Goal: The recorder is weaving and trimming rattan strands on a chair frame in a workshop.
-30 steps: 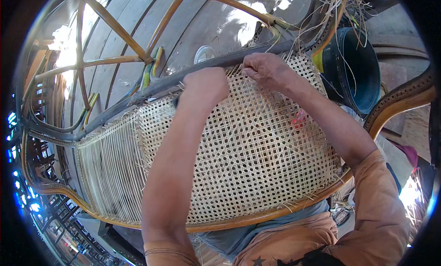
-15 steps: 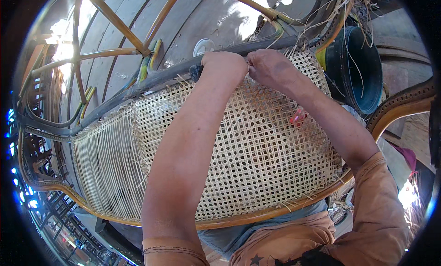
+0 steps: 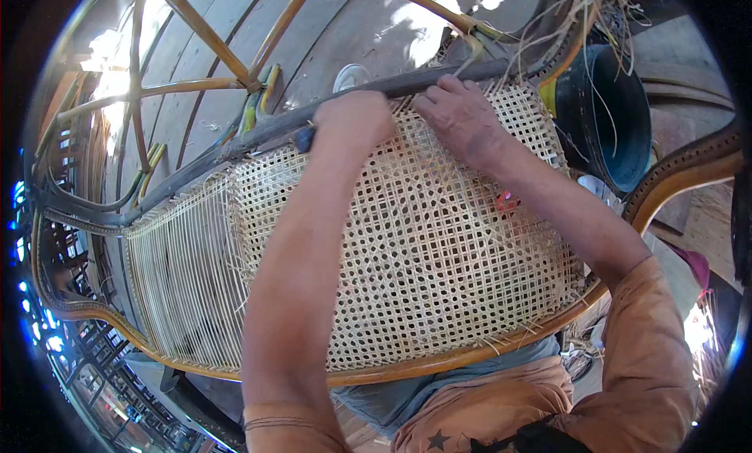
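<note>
A woven cane panel (image 3: 439,249) with small open holes stretches across a curved rattan frame (image 3: 439,370). My left hand (image 3: 354,122), a little blurred, is closed by the dark far rail (image 3: 313,115). From its left side sticks the dark end of a tool handle (image 3: 304,138); the rest of the tool is hidden in the fist. My right hand (image 3: 458,118) lies on the far edge of the weave, fingers stretched toward the rail and slightly apart. No object shows in it. At the panel's left, strands (image 3: 180,273) run in one direction without cross weaving.
A dark bucket (image 3: 619,124) stands at the right beyond the frame. Loose cane strands (image 3: 583,14) hang over the far right corner. Bamboo poles (image 3: 207,34) of the frame rise at the far left above a plank floor (image 3: 321,30). A white cup-like object (image 3: 350,77) sits behind the rail.
My left hand has moved left along the rail, away from the right hand, with the dark handle still in it. My right hand has loosened from a closed grip, its fingers now extended.
</note>
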Tool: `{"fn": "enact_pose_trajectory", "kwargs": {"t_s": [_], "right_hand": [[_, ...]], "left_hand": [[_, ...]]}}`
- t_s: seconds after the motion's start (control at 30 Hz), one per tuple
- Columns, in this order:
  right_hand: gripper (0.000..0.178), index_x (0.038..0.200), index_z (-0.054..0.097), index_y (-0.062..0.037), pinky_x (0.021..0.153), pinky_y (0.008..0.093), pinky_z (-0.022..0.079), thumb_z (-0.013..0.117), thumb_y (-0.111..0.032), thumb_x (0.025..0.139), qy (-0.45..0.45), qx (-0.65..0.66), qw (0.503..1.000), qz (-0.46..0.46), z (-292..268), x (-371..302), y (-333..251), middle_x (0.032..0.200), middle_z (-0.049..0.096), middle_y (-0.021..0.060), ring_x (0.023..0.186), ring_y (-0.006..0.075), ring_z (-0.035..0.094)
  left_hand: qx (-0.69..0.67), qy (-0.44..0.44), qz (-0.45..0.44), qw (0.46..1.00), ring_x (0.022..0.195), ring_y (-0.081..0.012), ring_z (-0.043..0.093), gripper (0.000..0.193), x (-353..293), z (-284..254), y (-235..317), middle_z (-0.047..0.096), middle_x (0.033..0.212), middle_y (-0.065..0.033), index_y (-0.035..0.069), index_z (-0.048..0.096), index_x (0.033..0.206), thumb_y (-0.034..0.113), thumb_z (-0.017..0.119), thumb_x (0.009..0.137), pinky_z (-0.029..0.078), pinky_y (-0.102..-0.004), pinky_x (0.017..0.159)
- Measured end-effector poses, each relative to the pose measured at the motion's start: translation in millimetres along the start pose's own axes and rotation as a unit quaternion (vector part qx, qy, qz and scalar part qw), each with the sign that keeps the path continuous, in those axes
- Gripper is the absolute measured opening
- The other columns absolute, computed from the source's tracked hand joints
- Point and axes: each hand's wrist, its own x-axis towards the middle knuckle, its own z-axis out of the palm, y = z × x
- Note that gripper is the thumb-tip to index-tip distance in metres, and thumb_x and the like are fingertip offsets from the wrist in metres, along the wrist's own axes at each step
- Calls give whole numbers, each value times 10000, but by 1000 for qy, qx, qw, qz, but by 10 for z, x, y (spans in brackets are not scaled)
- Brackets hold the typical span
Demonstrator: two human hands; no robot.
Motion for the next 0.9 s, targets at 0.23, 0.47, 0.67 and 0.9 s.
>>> {"fn": "enact_pose_trajectory", "kwargs": {"t_s": [0.23, 0.47, 0.67, 0.9], "right_hand": [[173, 897, 574, -108, 780, 341, 462, 572, -77, 727, -39, 42, 995, -83, 168, 176, 225, 907, 554, 38, 924, 223, 528], [120, 908, 591, -68, 732, 347, 478, 561, -155, 830, -77, 150, 986, 2, -12, 368, 85, 858, 588, 78, 823, 236, 571], [260, 914, 610, -33, 643, 326, 439, 580, -287, 868, -169, 473, 860, 88, -200, 394, -112, 741, 600, 95, 712, 169, 566], [187, 884, 598, -12, 639, 282, 431, 588, -197, 861, -139, 440, 868, 186, -81, 190, 123, 721, 556, 34, 683, 123, 511]], "left_hand": [[-66, 13, -62, 996, 998, -319, 602, 358, -339, 234, -329, 626, 1056, -184, 23, 648, 1002, 288, 511, 805, 470, -416, 854], [-86, 57, -114, 988, 854, -351, 617, 411, -759, 293, -488, 644, 844, -189, 46, 657, 826, 428, 506, 841, 470, -436, 786], [-73, 92, -58, 991, 916, -332, 621, 339, -769, 43, -345, 648, 954, -183, 39, 671, 907, 310, 476, 855, 482, -426, 798], [-45, 45, -11, 998, 933, -328, 613, 310, -219, 168, -80, 635, 983, -199, 19, 652, 943, 254, 491, 822, 473, -428, 817]]}}
